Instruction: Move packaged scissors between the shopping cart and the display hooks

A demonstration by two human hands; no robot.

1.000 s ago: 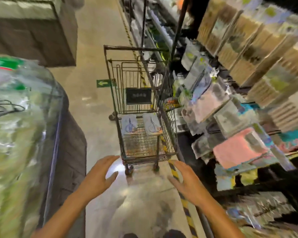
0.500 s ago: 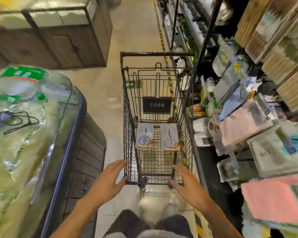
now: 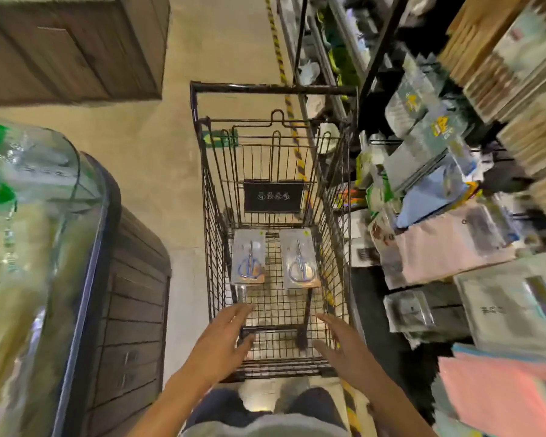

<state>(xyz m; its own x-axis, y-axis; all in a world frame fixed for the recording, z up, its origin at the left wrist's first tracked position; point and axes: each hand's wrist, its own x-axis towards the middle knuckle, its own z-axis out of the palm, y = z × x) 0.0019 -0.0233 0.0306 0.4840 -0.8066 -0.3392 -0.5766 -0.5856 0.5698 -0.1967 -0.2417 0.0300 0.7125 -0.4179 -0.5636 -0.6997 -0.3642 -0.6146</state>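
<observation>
From the head camera, a black wire shopping cart (image 3: 275,247) stands in the aisle straight ahead at twelve o'clock, its push bar on the far side and its near end just in front of the person's knees. On the cart floor lie two flat packs of scissors side by side, a gap of bare wire between them: the left pack (image 3: 249,258) toward eleven o'clock and the right pack (image 3: 299,259) toward one o'clock, both with blue handles pointing back at the person. A dark sign (image 3: 273,196) hangs on the cart's far wall above them.

The left hand (image 3: 218,345) reaches over the cart's near rim at seven o'clock, fingers straight and spread, holding nothing, fingertips short of the left pack. The right hand (image 3: 344,350) does the same at five o'clock, fingers wide and empty, short of the right pack.

At three o'clock, display racks (image 3: 448,222) carry hanging packets, blurred. At nine o'clock a glass-topped chest (image 3: 76,247) runs along the aisle.
</observation>
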